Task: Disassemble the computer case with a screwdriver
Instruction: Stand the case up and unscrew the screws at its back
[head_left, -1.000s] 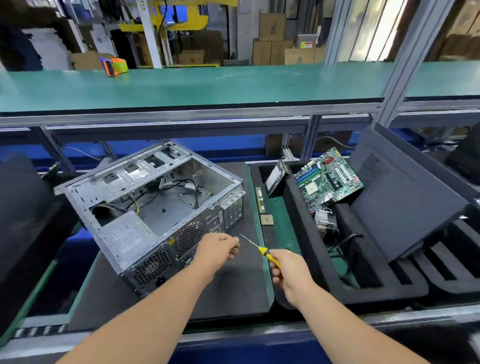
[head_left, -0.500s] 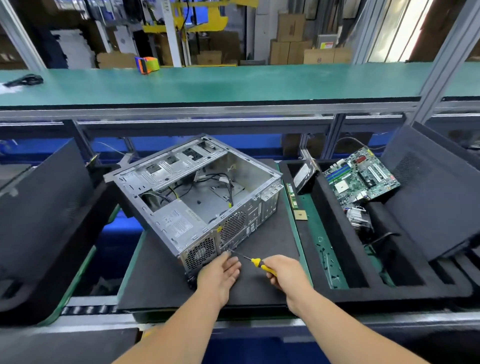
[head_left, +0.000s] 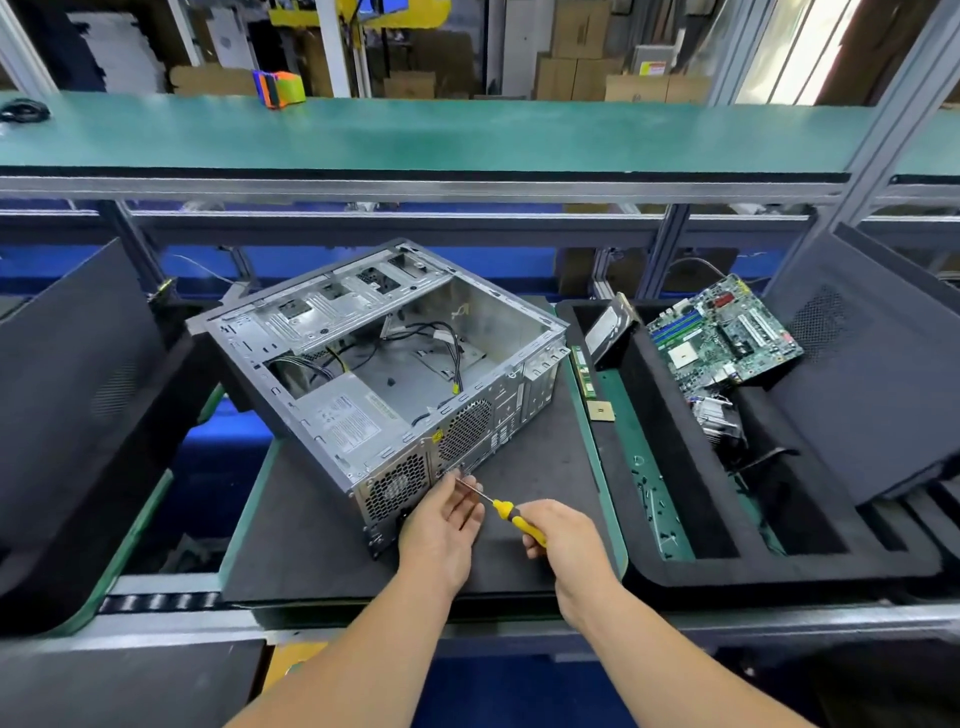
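1. The computer case lies on its side, open, on the dark mat at centre frame.
2. The right hand grips the yellow-handled screwdriver, whose tip points toward 10 o'clock at the case's rear panel.
3. The left hand, fingers relaxed, steadies the shaft.
4. Step: a rear-panel screw, probably near the power supply; the screw itself is hidden.
5. Next: seat the tip squarely, then turn.

On my bench a dark mat carries the open computer case near its far left corner. At the bench's right end sits a black foam tray; a black panel leans at the left edge.
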